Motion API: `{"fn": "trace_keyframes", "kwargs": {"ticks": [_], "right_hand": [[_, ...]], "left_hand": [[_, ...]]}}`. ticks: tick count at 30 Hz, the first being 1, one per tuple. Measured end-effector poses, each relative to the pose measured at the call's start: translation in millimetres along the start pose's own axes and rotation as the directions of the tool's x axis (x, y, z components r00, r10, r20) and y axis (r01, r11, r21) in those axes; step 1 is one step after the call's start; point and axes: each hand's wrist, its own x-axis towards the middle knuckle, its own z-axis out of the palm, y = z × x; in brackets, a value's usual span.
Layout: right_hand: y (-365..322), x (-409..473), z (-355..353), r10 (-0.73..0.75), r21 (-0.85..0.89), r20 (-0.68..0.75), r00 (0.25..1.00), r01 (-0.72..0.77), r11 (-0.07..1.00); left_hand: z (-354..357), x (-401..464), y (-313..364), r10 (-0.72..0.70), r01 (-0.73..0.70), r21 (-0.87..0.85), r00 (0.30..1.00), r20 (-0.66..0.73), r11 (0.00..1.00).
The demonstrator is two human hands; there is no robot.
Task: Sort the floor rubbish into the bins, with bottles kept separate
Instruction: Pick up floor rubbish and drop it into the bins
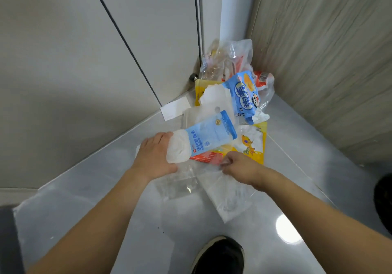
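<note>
From the head camera I look down into a corner where a grey floor (118, 191) meets pale wall panels and a wood-grain wall (331, 61). The left hand (156, 157) grips the white end of a light-blue snack packet (207, 134), fingers curled round it and lifting it off the heap. The right hand (238, 166) pinches the edge of a clear plastic bag (228, 197) that lies flat on the floor, fingers closed on the film. Under and between the hands sits a yellow packet (254, 144) with a red wrapper (206, 158) touching it. Behind them a blue crisp bag (244, 95) leans over white paper (214, 97), and a crumpled clear bag of wrappers (227, 61) fills the corner itself. A white slip (175, 108) rests against the wall. My black shoe (218, 254) shows at the bottom edge.
</note>
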Motion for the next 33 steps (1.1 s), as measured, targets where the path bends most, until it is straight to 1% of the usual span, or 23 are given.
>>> {"fn": "trace_keyframes", "kwargs": {"ticks": [1,2,3,4,5,6,8,9,10,11,14,16,18,22,25,26,27,28,30,31,32,33], "right_hand": [[-3.5,-3.3,-6.7,-0.022,-0.001,-0.018,1.0,0.022,1.0],[-6.3,-7.9,-14.8,-0.045,0.001,-0.035,0.998,0.045,0.999],[-9.5,-14.4,-24.5,-0.064,0.007,-0.052,0.997,0.064,0.998],[-12.5,-22.3,-36.4,-0.077,0.018,-0.065,0.995,0.078,0.997],[-15.2,-31.5,-49.5,-0.083,0.028,-0.078,0.994,0.085,0.996],[-17.2,-42.1,-63.8,-0.09,0.033,-0.093,0.992,0.093,0.995],[-18.6,-66.8,-94.7,-0.114,0.027,-0.143,0.983,0.119,0.993],[-17.8,-81.1,-110.5,-0.128,0.025,-0.176,0.976,0.135,0.991],[-16.1,-96.4,-126.5,-0.142,0.019,-0.211,0.967,0.149,0.989],[-13.4,-111.2,-142.1,-0.151,0.009,-0.248,0.957,0.158,0.987],[2.2,-161.6,-187.8,-0.153,-0.04,-0.348,0.925,0.148,0.988],[17.2,-197.4,-215.6,-0.124,-0.039,-0.387,0.914,0.118,0.992],[34.5,-231.1,-241.4,-0.097,0.008,-0.405,0.909,0.109,0.994],[76.8,-288.6,-279.8,-0.056,0.09,-0.466,0.883,0.11,0.99],[115.3,-320.3,-302.1,0.012,0.14,-0.572,0.82,0.082,0.987],[129.2,-329.2,-308.9,0.048,0.145,-0.607,0.793,0.051,0.988],[144.6,-335.5,-315.5,0.084,0.16,-0.642,0.762,0.026,0.987],[160.8,-339.2,-321.5,0.123,0.19,-0.675,0.728,0.011,0.982],[191.8,-338.6,-329.7,0.208,0.265,-0.747,0.631,-0.004,0.964],[205.9,-335.8,-331.3,0.255,0.299,-0.772,0.583,-0.021,0.954],[219.3,-331.2,-331.9,0.299,0.333,-0.777,0.554,-0.041,0.942],[229.7,-327.2,-330.5,0.335,0.367,-0.759,0.558,-0.057,0.928]], "left_hand": [[-11.9,1.1,9.1,-0.021,0.017,-0.119,0.999,-0.033,0.993],[-27.5,1.8,21.0,-0.056,0.044,-0.268,0.998,-0.038,0.962],[-45.6,2.6,34.3,-0.092,0.078,-0.42,0.996,-0.013,0.904],[-64.4,4.6,47.5,-0.106,0.105,-0.566,0.994,0.032,0.818],[-83.0,6.9,61.4,-0.086,0.12,-0.702,0.993,0.084,0.703],[-101.0,9.6,76.7,-0.026,0.116,-0.808,0.992,0.124,0.577],[-130.2,14.6,112.3,0.132,0.113,-0.93,0.977,0.168,0.351],[-141.9,16.8,134.4,0.201,0.125,-0.956,0.963,0.182,0.264],[-152.9,18.6,158.2,0.265,0.131,-0.968,0.946,0.187,0.216],[-163.2,20.8,181.9,0.326,0.122,-0.971,0.927,0.185,0.204],[-195.1,20.9,256.9,0.501,0.056,-0.97,0.849,0.171,0.237],[-213.0,13.3,303.2,0.614,0.019,-0.972,0.773,0.163,0.235],[-221.6,2.5,344.1,0.703,-0.012,-0.972,0.692,0.162,0.236],[-216.2,-17.2,417.1,0.801,-0.109,-0.95,0.57,0.181,0.293],[-214.6,-33.2,468.7,0.845,-0.183,-0.933,0.503,0.182,0.31],[-214.7,-37.8,485.4,0.852,-0.208,-0.928,0.495,0.172,0.308],[-213.8,-41.7,502.1,0.849,-0.231,-0.924,0.505,0.155,0.305],[-211.9,-45.5,518.0,0.834,-0.238,-0.923,0.536,0.135,0.302],[-204.0,-52.2,545.3,0.762,-0.191,-0.938,0.639,0.103,0.288],[-197.7,-55.5,555.0,0.727,-0.169,-0.95,0.682,0.081,0.264],[-190.8,-58.7,561.9,0.697,-0.165,-0.955,0.715,0.055,0.245],[-183.6,-62.0,565.9,0.675,-0.183,-0.953,0.737,0.031,0.244]]}}
